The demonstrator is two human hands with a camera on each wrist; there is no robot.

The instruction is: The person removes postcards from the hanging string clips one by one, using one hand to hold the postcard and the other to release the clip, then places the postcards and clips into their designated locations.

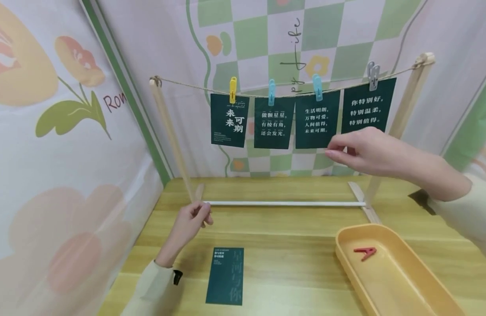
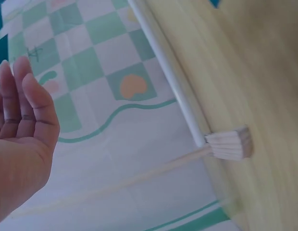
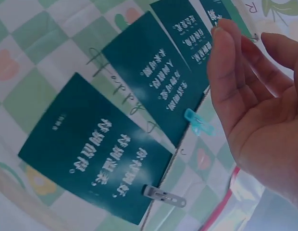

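Several dark green cards hang from a twine line (image 1: 180, 83). A yellow clothespin (image 1: 233, 90) holds the leftmost card (image 1: 229, 123), and a grey clothespin (image 1: 373, 77) the rightmost card (image 3: 91, 149). Two light blue clothespins (image 1: 272, 92) fix the cards between. My right hand (image 1: 369, 149) is in front of the rightmost card's lower part, fingers loosely bent, holding nothing. Low on the left, my left hand (image 1: 191, 221) hovers by the end of the white rod (image 1: 282, 203), its fingers relaxed and empty. Another green card (image 1: 225, 276) lies flat on the table below it.
Wooden posts (image 1: 169, 136) on feet carry the twine at both ends. At the front right stands a yellow tray (image 1: 345, 259) with a red clothespin (image 1: 365, 252) inside. A patterned cloth (image 1: 255, 39) hangs behind the wooden table (image 1: 286, 237).
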